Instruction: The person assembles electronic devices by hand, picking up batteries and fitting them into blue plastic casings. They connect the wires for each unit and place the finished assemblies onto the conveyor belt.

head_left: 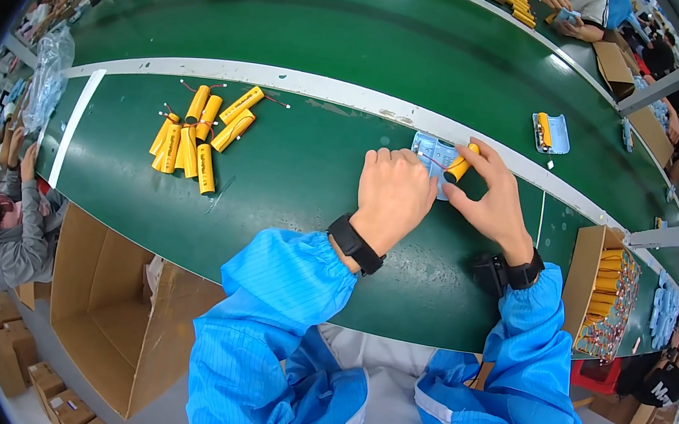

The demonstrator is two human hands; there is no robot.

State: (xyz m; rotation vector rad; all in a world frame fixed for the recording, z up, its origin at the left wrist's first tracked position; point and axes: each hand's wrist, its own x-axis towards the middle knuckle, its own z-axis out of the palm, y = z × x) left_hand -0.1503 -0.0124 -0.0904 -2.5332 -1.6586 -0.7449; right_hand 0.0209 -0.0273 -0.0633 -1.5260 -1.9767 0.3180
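Observation:
My right hand pinches a yellow cylindrical battery between thumb and fingers, tilted over a light-blue plastic housing. The housing lies on the green work surface near the white rail. A thin red wire runs from the battery toward my left hand. That hand is closed, knuckles up, at the housing's near left side; its fingertips and whatever they grip are hidden. Farther left lies a loose pile of several yellow batteries with red wires and small white connectors.
At right, a cardboard box holds many wired batteries, with blue housings beyond it. Past the white rail, a housing with a battery sits on the green belt. An open carton stands at lower left. Co-workers sit around.

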